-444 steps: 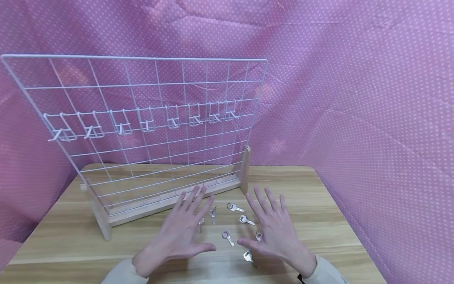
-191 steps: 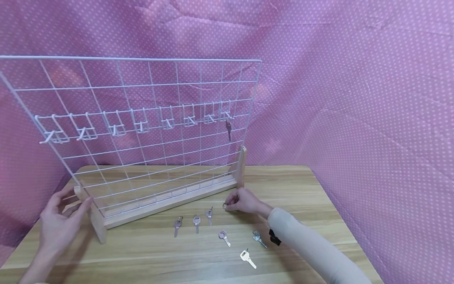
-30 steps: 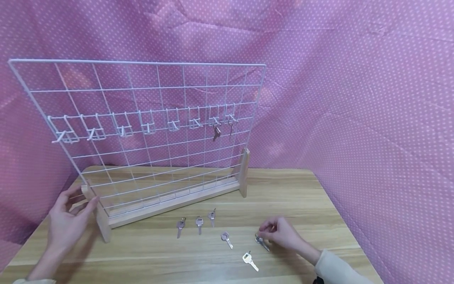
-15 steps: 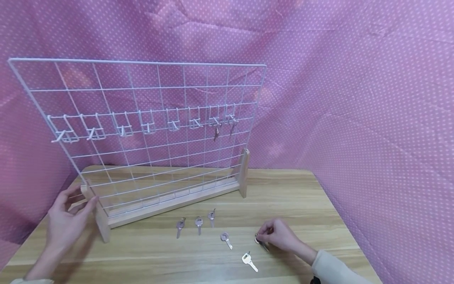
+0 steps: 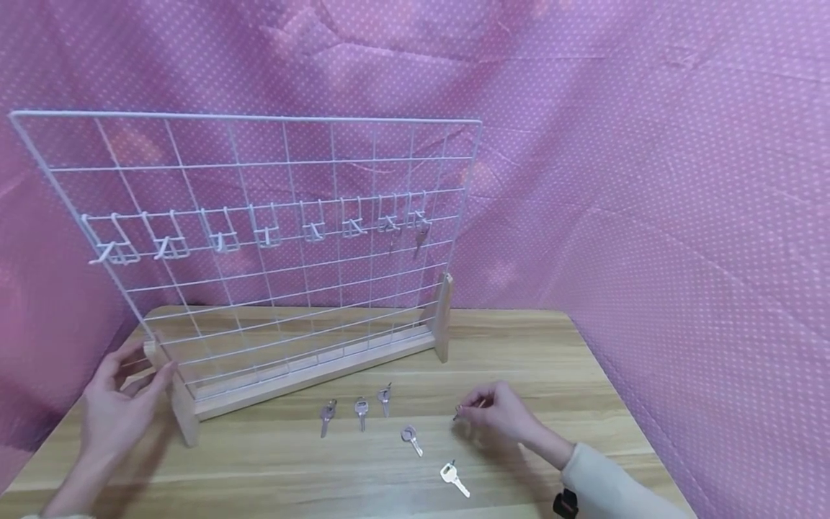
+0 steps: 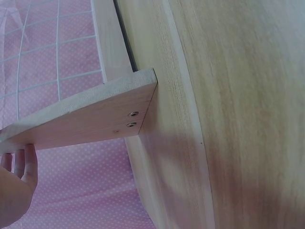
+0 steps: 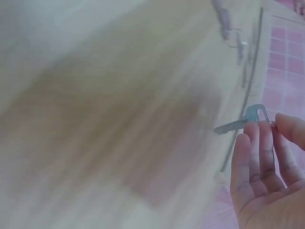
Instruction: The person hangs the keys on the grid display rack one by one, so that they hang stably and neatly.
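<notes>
My left hand (image 5: 123, 407) holds the wooden side upright (image 6: 90, 112) of a white wire grid rack (image 5: 285, 288), fingers behind it and thumb in front. My right hand (image 5: 509, 417) is raised a little over the table, right of the rack. Its thumb and forefinger pinch the ring of a silver key (image 7: 237, 125), whose blade sticks out past the fingers in the right wrist view. Two keys hang from the two rightmost hooks; the outer hanging key (image 5: 422, 234) shows more plainly. A brass-coloured key (image 5: 455, 479) and a round-headed key (image 5: 411, 436) lie near my right hand.
Three more keys, among them a square-headed key (image 5: 361, 411), lie in front of the rack's wooden base (image 5: 318, 371). A row of white hooks (image 5: 267, 234) crosses the grid, the left ones bare. Pink dotted cloth (image 5: 648, 180) encloses the wooden table (image 5: 538, 346).
Both hands were spread over the keys at first. Two keys since went onto the right hooks. Just now my right hand lifted another key and shifted slightly left and away; my left stayed put.
</notes>
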### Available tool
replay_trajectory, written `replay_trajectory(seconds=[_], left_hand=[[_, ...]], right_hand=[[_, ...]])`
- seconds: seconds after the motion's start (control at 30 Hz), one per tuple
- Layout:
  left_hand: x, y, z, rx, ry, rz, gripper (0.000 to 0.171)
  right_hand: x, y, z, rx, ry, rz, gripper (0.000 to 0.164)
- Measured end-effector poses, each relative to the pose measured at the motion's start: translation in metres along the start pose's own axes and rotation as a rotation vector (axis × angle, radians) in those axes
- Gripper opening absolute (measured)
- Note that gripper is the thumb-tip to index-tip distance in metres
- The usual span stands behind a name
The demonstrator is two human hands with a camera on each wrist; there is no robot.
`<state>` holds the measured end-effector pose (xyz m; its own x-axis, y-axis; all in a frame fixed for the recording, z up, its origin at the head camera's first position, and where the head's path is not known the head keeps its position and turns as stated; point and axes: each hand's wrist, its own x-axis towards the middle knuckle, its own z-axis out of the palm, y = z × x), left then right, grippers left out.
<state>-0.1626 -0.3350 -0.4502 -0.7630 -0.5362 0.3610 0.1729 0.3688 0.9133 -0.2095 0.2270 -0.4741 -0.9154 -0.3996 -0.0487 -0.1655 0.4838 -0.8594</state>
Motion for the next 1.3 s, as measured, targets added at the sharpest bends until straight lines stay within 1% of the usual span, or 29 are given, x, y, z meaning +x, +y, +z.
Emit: replay_trajectory(seconds=[0.07, 0.17, 0.37, 0.53, 0.7, 0.93, 1.07, 1.17, 1.3], left_hand=[[0.000, 0.000, 0.000, 0.015, 0.002, -0.004, 0.058], [0.000, -0.001, -0.001, 0.025, -0.003, -0.002, 0.058], [0.001, -0.002, -0.001, 0.013, 0.004, 0.000, 0.058], [0.000, -0.001, 0.000, 0.000, 0.015, 0.008, 0.059], [0.000, 0.000, 0.001, 0.004, 0.017, 0.000, 0.059], [-0.001, 0.002, 0.002, 0.003, 0.024, 0.002, 0.058], [-0.002, 0.002, 0.002, 0.002, 0.025, 0.004, 0.058], [-0.002, 0.002, 0.003, 0.007, 0.021, 0.002, 0.058], [-0.002, 0.002, 0.002, 0.004, 0.035, -0.008, 0.059]], right_hand=[[0.004, -0.007, -0.001, 0.018, 0.008, -0.024, 0.017], [0.010, -0.019, -0.004, 0.056, 0.033, -0.035, 0.019], [0.024, -0.048, -0.006, 0.136, 0.093, -0.030, 0.023], [0.036, -0.077, -0.004, 0.174, 0.143, -0.058, 0.025], [0.046, -0.112, 0.000, 0.245, 0.144, -0.083, 0.025], [0.063, -0.156, 0.010, 0.346, 0.143, -0.158, 0.023], [0.071, -0.175, 0.015, 0.416, 0.137, -0.202, 0.023], [0.076, -0.188, 0.017, 0.442, 0.134, -0.238, 0.022], [0.082, -0.205, 0.019, 0.491, 0.152, -0.263, 0.022]])
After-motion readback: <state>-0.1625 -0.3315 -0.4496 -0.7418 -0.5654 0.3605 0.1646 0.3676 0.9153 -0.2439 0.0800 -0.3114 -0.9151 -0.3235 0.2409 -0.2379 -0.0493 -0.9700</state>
